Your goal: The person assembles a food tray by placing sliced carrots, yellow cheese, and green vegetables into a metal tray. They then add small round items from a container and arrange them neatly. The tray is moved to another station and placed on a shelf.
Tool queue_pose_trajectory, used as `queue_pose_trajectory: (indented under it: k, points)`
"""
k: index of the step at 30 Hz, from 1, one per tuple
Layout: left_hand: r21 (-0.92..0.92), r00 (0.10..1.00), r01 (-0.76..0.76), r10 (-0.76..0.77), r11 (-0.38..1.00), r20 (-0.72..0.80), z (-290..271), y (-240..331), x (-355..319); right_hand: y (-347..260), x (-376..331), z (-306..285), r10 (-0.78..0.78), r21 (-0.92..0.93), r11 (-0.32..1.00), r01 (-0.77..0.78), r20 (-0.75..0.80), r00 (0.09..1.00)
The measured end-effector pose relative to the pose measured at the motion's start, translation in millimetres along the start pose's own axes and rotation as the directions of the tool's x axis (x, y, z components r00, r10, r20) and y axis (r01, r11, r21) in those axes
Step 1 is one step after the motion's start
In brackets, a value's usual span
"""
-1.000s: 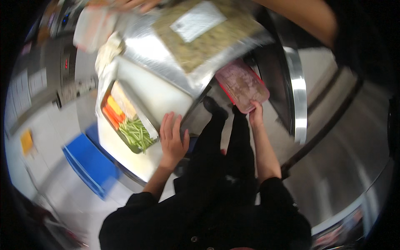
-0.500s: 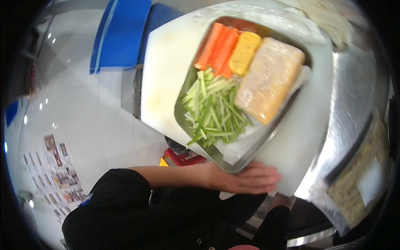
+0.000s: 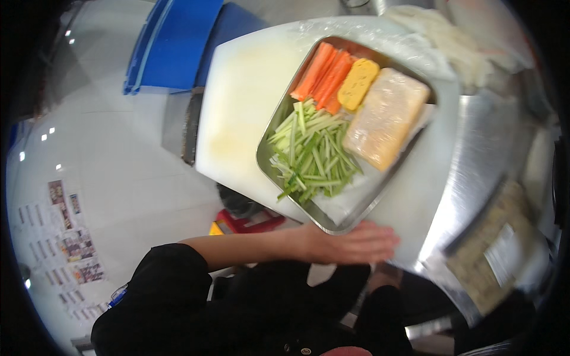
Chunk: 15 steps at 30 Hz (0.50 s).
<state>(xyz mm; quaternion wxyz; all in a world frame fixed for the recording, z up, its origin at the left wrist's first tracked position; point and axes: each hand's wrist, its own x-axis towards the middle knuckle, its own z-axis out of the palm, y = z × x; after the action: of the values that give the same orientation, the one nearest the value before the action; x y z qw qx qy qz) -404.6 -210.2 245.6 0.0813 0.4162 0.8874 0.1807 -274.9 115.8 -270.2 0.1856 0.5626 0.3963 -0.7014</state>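
Observation:
My left hand (image 3: 353, 243) lies with its fingers stretched out along the near corner of a metal tray (image 3: 369, 207), touching or right beside its wall. In the tray are green cucumber strips (image 3: 320, 157), orange-red crab sticks (image 3: 325, 77), a yellow omelette-like piece (image 3: 358, 84) and a tan block (image 3: 389, 118) in clear plastic wrap. White paper (image 3: 350, 199) shows under the food. The tray rests on a white cutting board (image 3: 231, 113). Of my right arm (image 3: 380, 317), the black sleeve and a bit of wrist show; that hand is hidden near the board's front edge.
A metal counter (image 3: 481, 130) lies right of the board, with a plastic packet (image 3: 493, 249) on it. A pale cloth (image 3: 442, 41) lies at the far right. Crumpled clear film (image 3: 374, 29) runs along the far edge. A blue panel (image 3: 172, 44) stands far left.
The view has shifted a little, so the tray and board sit slightly differently in the picture. My left hand stays at the tray's near corner; the food looks the same.

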Motion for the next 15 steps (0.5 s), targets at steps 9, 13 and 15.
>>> queue_pose_trajectory:
  k: [9, 13, 15]
  points:
    - [-0.245, 1.000, 0.002, -0.010, 0.970, -0.030, -29.2, 13.9, -2.7, -4.3, -203.7, 23.5, -0.195, -0.458, 0.854, 0.248, 0.160, 0.968]
    - [-0.168, 1.000, 0.010, -0.010, 0.986, -0.001, -32.0, 18.0, -4.3, -61.0, -341.0, 29.6, -0.671, -0.739, 0.289, 0.608, 0.297, 0.679]
    - [-0.114, 1.000, -0.014, 0.015, 0.993, 0.011, -31.8, 18.1, -5.8, -79.7, -398.0, 27.9, -0.810, -0.786, 0.061, 0.615, 0.320, 0.491]
